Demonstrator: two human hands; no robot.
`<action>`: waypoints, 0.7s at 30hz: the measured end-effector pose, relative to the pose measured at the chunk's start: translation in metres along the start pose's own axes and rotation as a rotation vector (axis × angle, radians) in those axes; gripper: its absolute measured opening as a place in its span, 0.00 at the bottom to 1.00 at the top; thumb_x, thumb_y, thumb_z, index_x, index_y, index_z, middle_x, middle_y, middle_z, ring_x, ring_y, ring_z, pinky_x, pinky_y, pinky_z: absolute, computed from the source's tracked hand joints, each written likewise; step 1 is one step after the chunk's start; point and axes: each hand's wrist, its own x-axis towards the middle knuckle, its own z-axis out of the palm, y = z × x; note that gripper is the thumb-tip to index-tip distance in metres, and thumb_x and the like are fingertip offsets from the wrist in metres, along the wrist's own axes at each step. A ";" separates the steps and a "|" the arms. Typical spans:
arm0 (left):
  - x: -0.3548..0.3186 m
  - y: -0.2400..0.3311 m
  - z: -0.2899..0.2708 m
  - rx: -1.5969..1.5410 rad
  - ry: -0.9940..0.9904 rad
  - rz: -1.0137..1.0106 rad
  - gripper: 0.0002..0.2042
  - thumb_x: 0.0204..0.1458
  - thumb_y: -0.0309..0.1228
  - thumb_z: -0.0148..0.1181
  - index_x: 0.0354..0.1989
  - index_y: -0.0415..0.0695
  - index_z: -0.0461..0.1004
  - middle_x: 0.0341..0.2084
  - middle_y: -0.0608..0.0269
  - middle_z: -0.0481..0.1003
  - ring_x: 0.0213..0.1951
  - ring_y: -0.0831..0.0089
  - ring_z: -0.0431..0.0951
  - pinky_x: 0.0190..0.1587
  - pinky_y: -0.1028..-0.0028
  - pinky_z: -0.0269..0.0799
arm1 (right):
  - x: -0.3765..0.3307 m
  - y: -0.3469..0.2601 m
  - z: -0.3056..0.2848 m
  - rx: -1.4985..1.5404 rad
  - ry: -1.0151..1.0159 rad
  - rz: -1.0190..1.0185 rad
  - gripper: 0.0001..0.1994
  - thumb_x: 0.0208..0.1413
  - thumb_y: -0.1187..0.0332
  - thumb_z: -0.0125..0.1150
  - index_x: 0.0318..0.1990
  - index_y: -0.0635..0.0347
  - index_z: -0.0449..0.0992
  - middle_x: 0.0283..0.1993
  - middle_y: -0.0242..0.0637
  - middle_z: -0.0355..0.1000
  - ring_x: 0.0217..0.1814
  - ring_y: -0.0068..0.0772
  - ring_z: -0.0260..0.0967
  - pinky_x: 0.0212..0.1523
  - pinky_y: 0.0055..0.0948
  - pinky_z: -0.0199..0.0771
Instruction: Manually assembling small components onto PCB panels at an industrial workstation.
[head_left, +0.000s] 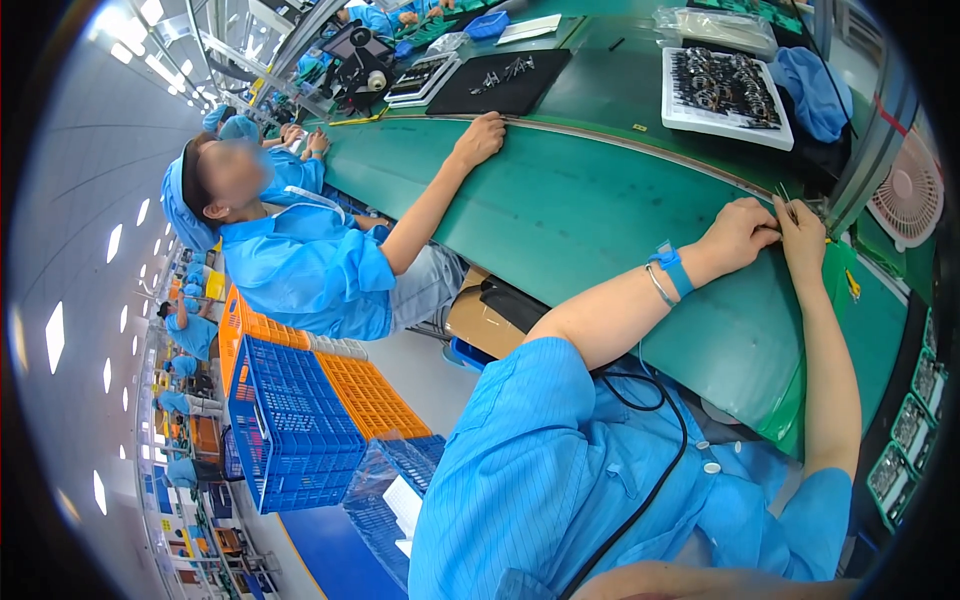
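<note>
My left hand (pixel 738 235), with a blue strap and a metal bangle on its wrist, meets my right hand (pixel 800 238) at the far edge of the green table (pixel 600 200). Both hands are pinched together on a small item with thin metal prongs (pixel 783 193) that stick up between the fingers. What the item is cannot be told; the fingers hide most of it. A black cord runs down my blue smock.
A co-worker in blue sits to my left, one hand (pixel 480 137) resting on the table. Beyond are a white tray of dark small parts (pixel 726 90), a black mat (pixel 500 82), a blue cloth (pixel 815 92) and a small fan (pixel 905 197). Blue and orange crates (pixel 300 410) stand on the floor.
</note>
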 end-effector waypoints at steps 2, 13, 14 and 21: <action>0.002 -0.003 -0.004 0.000 0.003 -0.021 0.07 0.49 0.28 0.70 0.35 0.40 0.83 0.31 0.51 0.78 0.38 0.53 0.79 0.41 0.61 0.76 | 0.000 -0.001 0.001 0.005 0.004 0.014 0.23 0.64 0.52 0.62 0.28 0.66 0.71 0.22 0.43 0.66 0.23 0.38 0.59 0.28 0.37 0.61; 0.007 -0.022 -0.017 0.092 0.104 -0.127 0.08 0.53 0.30 0.68 0.31 0.36 0.82 0.27 0.48 0.78 0.31 0.52 0.79 0.35 0.61 0.74 | -0.001 0.001 0.001 0.132 0.047 0.011 0.23 0.65 0.54 0.64 0.26 0.66 0.70 0.20 0.33 0.60 0.25 0.23 0.52 0.28 0.29 0.57; 0.007 -0.022 -0.017 0.097 0.102 -0.119 0.08 0.53 0.30 0.68 0.31 0.36 0.82 0.27 0.48 0.78 0.31 0.52 0.79 0.35 0.62 0.75 | -0.001 0.001 0.000 0.161 0.058 0.025 0.23 0.65 0.54 0.64 0.26 0.65 0.70 0.20 0.31 0.61 0.25 0.21 0.52 0.28 0.28 0.56; 0.009 -0.020 -0.017 0.076 0.092 -0.139 0.08 0.54 0.30 0.67 0.31 0.35 0.81 0.27 0.48 0.79 0.30 0.53 0.79 0.34 0.63 0.74 | 0.000 0.000 -0.004 0.218 0.094 0.046 0.22 0.65 0.56 0.63 0.25 0.64 0.70 0.21 0.29 0.62 0.26 0.19 0.52 0.28 0.27 0.55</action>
